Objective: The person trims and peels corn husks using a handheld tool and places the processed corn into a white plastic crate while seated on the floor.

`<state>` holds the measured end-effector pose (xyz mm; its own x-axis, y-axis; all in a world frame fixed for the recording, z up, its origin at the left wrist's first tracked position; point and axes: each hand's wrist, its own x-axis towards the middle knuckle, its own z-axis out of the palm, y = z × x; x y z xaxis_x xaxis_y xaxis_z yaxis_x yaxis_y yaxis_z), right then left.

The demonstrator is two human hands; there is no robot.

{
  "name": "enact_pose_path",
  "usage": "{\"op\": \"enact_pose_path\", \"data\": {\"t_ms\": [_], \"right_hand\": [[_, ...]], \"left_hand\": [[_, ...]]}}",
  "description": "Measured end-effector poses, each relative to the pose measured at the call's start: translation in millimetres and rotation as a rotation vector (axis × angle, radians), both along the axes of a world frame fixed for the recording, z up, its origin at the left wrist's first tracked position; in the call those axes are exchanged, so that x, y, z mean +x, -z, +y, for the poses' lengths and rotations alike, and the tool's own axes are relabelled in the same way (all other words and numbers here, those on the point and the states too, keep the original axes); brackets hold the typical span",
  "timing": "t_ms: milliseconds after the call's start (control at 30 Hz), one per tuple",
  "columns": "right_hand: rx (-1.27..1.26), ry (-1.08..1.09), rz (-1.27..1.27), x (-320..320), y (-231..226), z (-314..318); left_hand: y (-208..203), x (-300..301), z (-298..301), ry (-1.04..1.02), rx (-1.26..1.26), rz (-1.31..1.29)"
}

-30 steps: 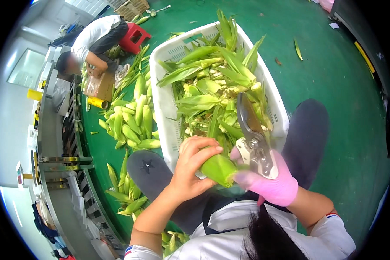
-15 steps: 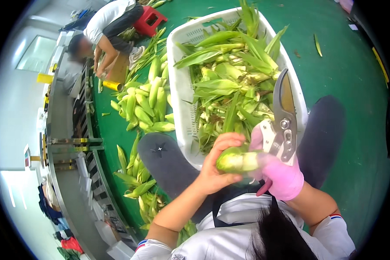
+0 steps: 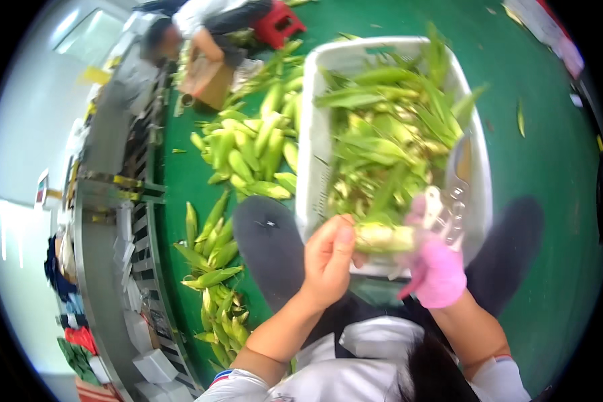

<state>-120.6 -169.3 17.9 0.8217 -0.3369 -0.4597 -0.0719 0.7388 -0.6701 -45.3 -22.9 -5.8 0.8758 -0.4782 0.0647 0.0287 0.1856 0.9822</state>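
My left hand is bare and wraps round one end of a pale green ear of corn. The ear lies level above the near end of a white plastic basket. Green corn husks fill the basket. My right hand, in a pink glove, holds pruning shears, blade pointing away from me. Its fingers are close to the ear's right end; blur hides whether they touch it.
Trimmed ears lie heaped on the green floor left of the basket. Leafier ears lie nearer, beside my left knee. At the far left a person bends over a cardboard box near a red stool. A metal rack runs along the left.
My view has shifted, so the basket and heaps appear farther right or lower. My left hand has turned, now back-up over the ear's end. The shears stay in my right hand.
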Motion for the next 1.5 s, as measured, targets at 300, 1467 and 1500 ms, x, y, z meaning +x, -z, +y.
{"op": "enact_pose_path", "data": {"t_ms": [300, 1467, 1500], "right_hand": [[-1.608, -1.163, 0.314, 35, 68, -66], [-1.19, -0.996, 0.104, 259, 236, -188], [-1.395, -0.944, 0.112, 242, 205, -171]], "left_hand": [[-42, 128, 96, -0.41, -0.004, -0.025], [352, -205, 301, -1.196, 1.475, 0.536], [345, -222, 308, -1.233, 1.589, 0.651]]}}
